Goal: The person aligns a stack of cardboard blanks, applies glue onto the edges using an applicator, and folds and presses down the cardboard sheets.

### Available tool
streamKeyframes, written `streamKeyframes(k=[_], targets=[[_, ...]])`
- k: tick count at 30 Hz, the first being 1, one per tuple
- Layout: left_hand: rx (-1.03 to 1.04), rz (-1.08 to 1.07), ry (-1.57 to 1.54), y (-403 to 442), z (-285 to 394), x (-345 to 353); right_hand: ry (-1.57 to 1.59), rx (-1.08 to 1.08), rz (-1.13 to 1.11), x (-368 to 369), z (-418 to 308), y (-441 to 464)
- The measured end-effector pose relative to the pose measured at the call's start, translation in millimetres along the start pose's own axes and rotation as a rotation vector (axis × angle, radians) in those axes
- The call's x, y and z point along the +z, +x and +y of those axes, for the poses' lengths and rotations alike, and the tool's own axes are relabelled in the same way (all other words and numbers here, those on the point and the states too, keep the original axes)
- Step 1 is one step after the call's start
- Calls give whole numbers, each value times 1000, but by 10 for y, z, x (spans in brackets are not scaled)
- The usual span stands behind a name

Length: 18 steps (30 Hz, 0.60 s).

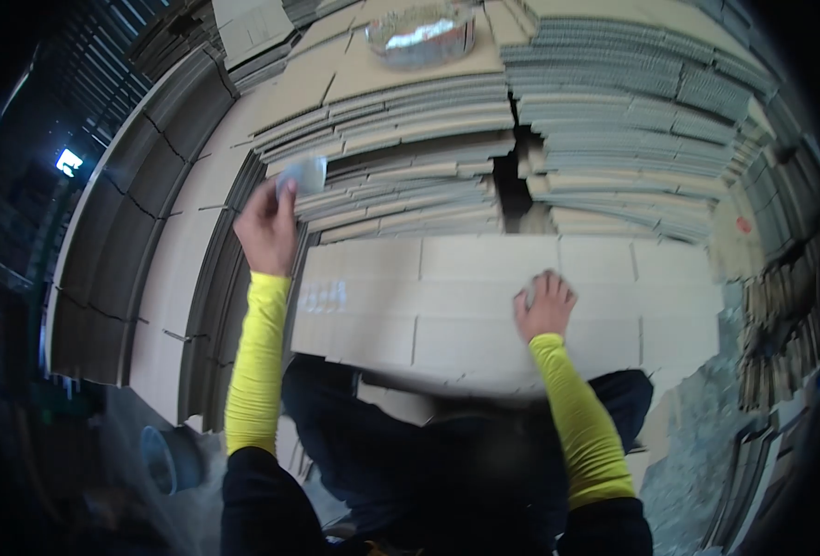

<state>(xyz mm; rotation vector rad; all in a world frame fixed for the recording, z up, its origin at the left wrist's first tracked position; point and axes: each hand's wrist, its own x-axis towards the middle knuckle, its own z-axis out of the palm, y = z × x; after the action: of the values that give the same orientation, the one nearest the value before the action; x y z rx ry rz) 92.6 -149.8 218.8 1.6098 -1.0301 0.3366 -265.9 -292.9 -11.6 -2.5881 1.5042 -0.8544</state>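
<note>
Stacked cardboard point(614, 139) rises beyond the sheet point(475, 324), which lies flat, unfolded; my left hand point(266, 227) pinches a pale slip point(311, 174) off it, my right hand point(547, 306) rests there, grip unclear.

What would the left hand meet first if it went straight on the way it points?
The left hand, holding a small pale item, would probably meet the cardboard stack ahead; the depth between is unclear in this view.
</note>
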Motion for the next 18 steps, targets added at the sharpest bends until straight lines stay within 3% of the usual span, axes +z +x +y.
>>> streamKeyframes(k=[4, 8, 11, 14, 17, 18], targets=[[246, 77, -78, 885, 817, 468, 26, 3, -6, -40, -30, 15], [590, 42, 93, 1543, 950, 1208, 49, -2, 17, -9, -23, 6], [544, -229, 367, 1534, 900, 1510, 44, 7, 2, -2, -17, 9], [613, -284, 448, 1390, 697, 1547, 49, 9, -19, 0, -2, 9], [863, 40, 490, 1206, 565, 1468, -23, -2, -19, -11, 8, 46], [818, 2, 535, 1034, 642, 1291, -52, -35, 18, 22, 29, 16]])
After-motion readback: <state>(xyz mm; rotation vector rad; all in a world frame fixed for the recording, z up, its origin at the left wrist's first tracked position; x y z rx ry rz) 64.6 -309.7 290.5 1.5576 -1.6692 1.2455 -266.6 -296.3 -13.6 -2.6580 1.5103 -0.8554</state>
